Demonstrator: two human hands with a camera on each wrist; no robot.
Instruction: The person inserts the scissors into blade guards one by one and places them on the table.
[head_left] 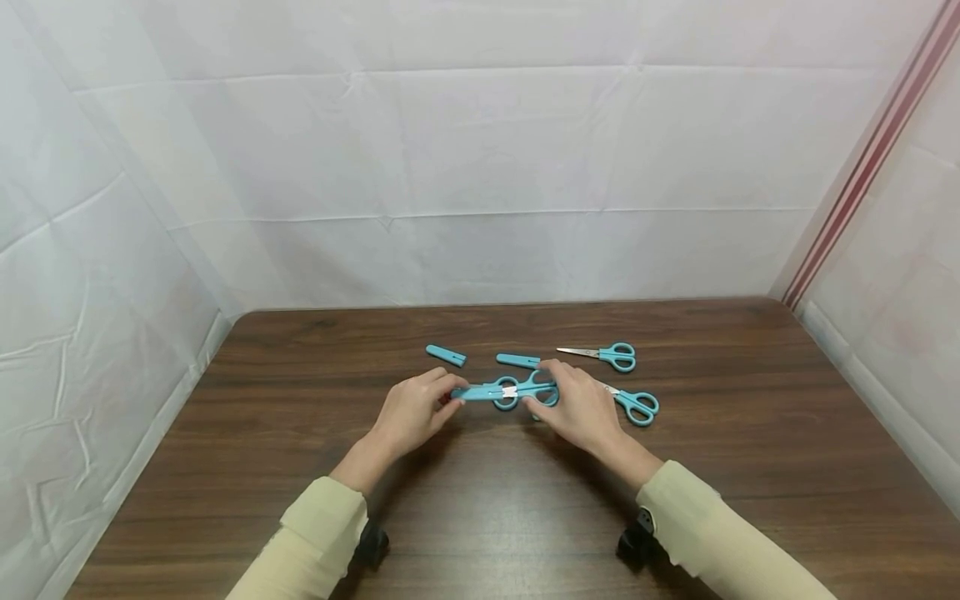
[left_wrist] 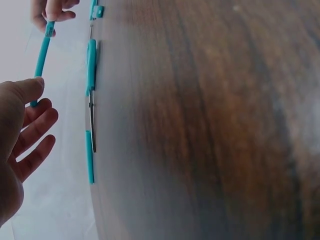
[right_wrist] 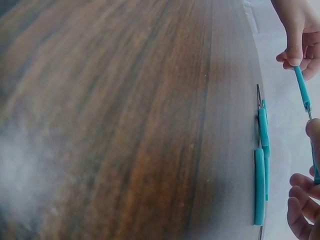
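My left hand (head_left: 415, 407) pinches the far end of a light-blue blade cover (head_left: 477, 392) between thumb and fingertips. Inside the cover sit the blades of a pair of scissors (head_left: 510, 391), a short silver stretch showing near the pivot. At the other end my right hand (head_left: 580, 406) grips the blue handles, its fingers partly hiding them. Both wrist views show the covered scissors (left_wrist: 42, 59) raised above the tabletop. Below them, another pair of scissors (head_left: 504, 406) lies on the table, mostly covered from the head view.
Two loose blue covers (head_left: 446, 356) (head_left: 517, 361) lie behind my hands. To the right are uncovered scissors (head_left: 617, 357) pointing left and another pair (head_left: 637, 407) beside my right hand. The dark wooden table (head_left: 495, 517) meets white sheeting (head_left: 487, 167) at its back edge.
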